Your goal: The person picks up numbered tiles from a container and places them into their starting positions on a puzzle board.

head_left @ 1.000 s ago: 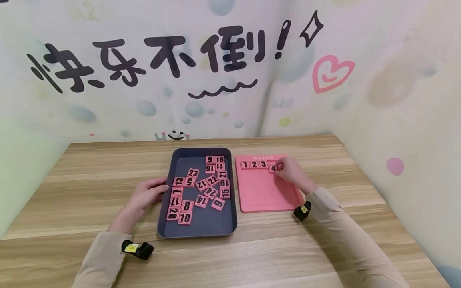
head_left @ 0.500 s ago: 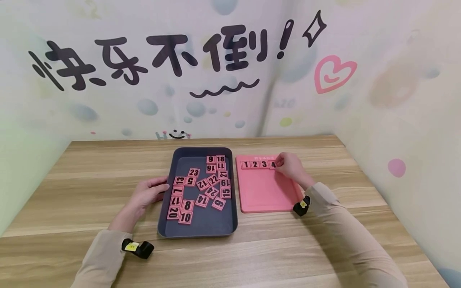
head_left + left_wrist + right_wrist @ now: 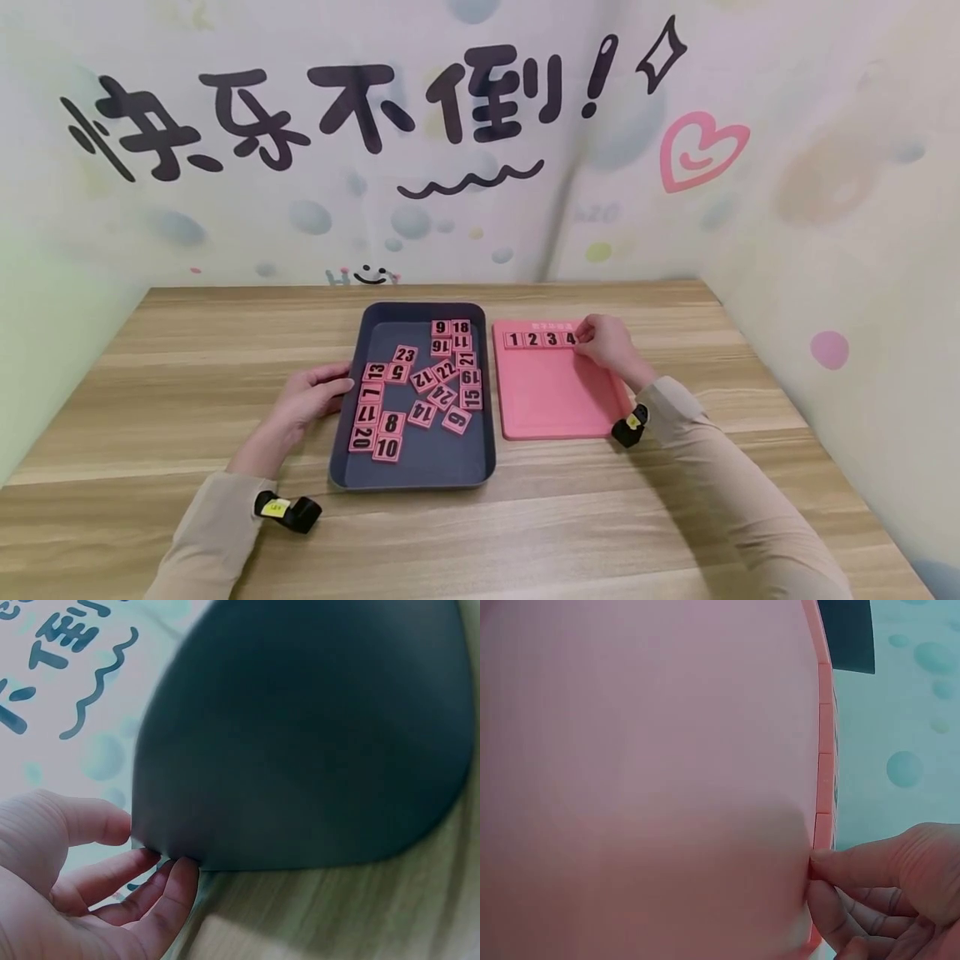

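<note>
My right hand [image 3: 606,346] pinches the pink number tile 4 [image 3: 570,339] by its right side, thumb and finger at its edge in the right wrist view. Tile 4 [image 3: 823,832] stands in line with tiles 1 [image 3: 513,340], 2 [image 3: 532,340] and 3 [image 3: 552,339] along the top of the pink board [image 3: 555,392]. My left hand [image 3: 303,400] is at the left side of the dark grey tray [image 3: 442,462]. In the left wrist view, its thumb and loosely bent fingers [image 3: 180,889] touch the tray's outer wall [image 3: 300,750].
Several loose pink number tiles lie in the tray at various angles, among them 8 [image 3: 391,423], 10 [image 3: 387,449] and 23 [image 3: 406,355]. Tray and board stand side by side on the wooden table [image 3: 525,533]. A printed cloth wall [image 3: 480,242] rises behind the table.
My right hand has slid tile 4 left and slightly up, from apart and lower to up against tile 3 in the row. The left hand has kept its place at the tray.
</note>
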Motion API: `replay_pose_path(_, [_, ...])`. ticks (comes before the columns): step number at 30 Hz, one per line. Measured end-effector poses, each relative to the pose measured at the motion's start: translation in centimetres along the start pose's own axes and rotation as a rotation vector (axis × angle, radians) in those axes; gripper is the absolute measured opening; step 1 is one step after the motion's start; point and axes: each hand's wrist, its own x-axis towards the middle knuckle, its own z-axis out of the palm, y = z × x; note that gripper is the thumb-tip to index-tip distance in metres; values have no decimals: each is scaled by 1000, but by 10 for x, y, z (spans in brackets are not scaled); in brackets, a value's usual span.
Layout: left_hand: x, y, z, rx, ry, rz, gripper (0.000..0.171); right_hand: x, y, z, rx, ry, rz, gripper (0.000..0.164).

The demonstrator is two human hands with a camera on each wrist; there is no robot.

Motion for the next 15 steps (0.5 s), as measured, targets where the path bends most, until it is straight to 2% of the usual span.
replay_pose_path(9, [-1,1,1,3,0,12,48,-5,-11,-12,27,-16,-24,22])
replay_pose_path(15, [-1,1,0,-3,7,5,48,-5,-31,-20,55,-17,-54,28])
